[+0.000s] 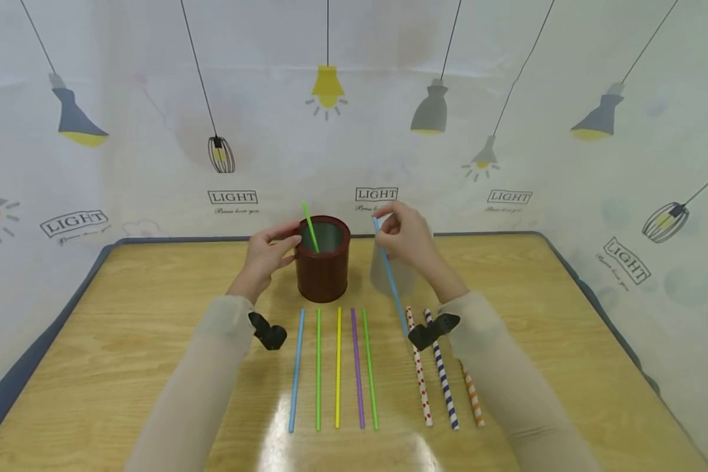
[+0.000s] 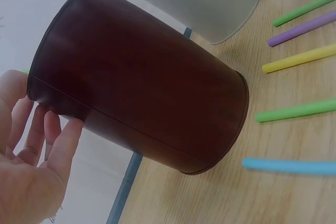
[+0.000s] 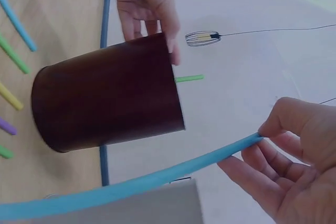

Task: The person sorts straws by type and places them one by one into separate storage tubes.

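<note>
My left hand (image 1: pixel 267 255) holds the upper left side of a dark red cylindrical container (image 1: pixel 322 278), fingers and thumb bent around its rim. The container stands upright, and a green straw (image 1: pixel 309 226) leans inside it, its top above the rim. To the right, my right hand (image 1: pixel 409 237) pinches a blue straw (image 1: pixel 393 285) near its upper end. The straw slants down toward the table, in front of a pale grey container (image 1: pixel 382 272) that the right hand partly hides. In the right wrist view, thumb and fingertips meet on the straw's end.
In front of the containers lie a blue straw (image 1: pixel 297 370), green straws (image 1: pixel 318 370), a yellow straw (image 1: pixel 339 367) and a purple straw (image 1: pixel 358 367). Further right are red-dotted (image 1: pixel 420 380), blue-striped (image 1: pixel 445 383) and orange-striped (image 1: pixel 473 396) straws. A lamp-printed curtain (image 1: pixel 283 151) hangs behind the table.
</note>
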The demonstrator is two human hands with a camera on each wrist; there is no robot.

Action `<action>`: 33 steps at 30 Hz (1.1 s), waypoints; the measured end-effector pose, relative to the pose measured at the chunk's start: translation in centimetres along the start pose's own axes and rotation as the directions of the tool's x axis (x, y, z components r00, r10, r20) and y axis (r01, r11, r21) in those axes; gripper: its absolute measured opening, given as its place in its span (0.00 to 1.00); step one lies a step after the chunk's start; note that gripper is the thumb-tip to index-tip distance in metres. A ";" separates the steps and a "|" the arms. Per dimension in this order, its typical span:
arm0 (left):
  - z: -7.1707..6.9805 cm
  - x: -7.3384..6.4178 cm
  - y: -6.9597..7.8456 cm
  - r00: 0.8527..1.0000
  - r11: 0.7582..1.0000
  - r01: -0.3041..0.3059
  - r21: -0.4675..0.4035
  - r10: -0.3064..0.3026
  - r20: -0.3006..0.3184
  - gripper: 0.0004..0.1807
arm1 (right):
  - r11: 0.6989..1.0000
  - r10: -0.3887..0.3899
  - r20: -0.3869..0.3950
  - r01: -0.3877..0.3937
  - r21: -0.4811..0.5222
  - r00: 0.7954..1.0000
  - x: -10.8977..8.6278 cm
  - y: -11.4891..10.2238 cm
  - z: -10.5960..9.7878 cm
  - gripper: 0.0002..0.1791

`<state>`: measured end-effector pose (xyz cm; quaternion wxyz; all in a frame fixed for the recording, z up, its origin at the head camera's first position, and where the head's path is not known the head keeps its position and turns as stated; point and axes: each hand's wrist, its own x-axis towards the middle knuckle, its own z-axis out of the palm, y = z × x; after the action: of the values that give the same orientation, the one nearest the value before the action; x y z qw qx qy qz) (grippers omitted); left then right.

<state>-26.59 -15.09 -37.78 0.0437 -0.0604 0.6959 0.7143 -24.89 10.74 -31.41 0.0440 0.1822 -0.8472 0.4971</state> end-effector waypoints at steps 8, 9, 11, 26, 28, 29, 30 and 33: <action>0.1 -0.1 0.3 1.000 1.000 0.000 -0.003 0.000 -0.006 0.22 | 0.988 -0.114 -0.079 0.121 0.094 0.990 2.7 -2.6 -0.5 0.16; 0.1 -0.1 0.3 1.000 1.000 0.000 -0.003 0.000 -0.008 0.22 | 0.986 -0.130 -0.090 0.138 0.096 0.987 3.1 -2.9 -0.5 0.16; 0.2 -0.1 0.3 1.000 1.000 0.000 -0.004 0.000 -0.008 0.22 | 0.980 -0.158 -0.110 0.170 0.100 0.981 3.7 -3.5 -0.5 0.15; 0.2 -0.1 0.4 1.000 1.000 0.001 -0.027 -0.001 -0.006 0.22 | 0.958 -0.203 -0.245 0.243 0.149 0.948 7.3 -7.7 -0.8 0.17; 0.2 -0.1 0.4 1.000 1.000 0.005 -0.024 -0.005 -0.010 0.22 | 0.955 -0.205 -0.268 0.252 0.158 0.942 7.4 -8.1 -0.7 0.17; 0.2 -0.1 0.3 1.000 1.000 0.007 -0.024 -0.008 -0.011 0.22 | 0.953 -0.207 -0.280 0.257 0.158 0.938 7.3 -8.3 -0.6 0.17; 0.1 -0.1 0.3 1.000 1.000 0.010 -0.020 -0.010 -0.012 0.21 | 0.951 -0.207 -0.291 0.262 0.162 0.934 7.4 -8.4 -0.5 0.17; 0.0 -0.1 0.2 1.000 1.000 0.014 -0.020 -0.014 -0.015 0.21 | 0.952 -0.204 -0.315 0.263 0.158 0.927 7.6 -8.4 0.0 0.17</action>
<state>-26.54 -15.04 -37.53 0.0430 -0.0711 0.6885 0.7205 -28.96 5.03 -22.50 0.2106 0.2097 -0.7497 0.5913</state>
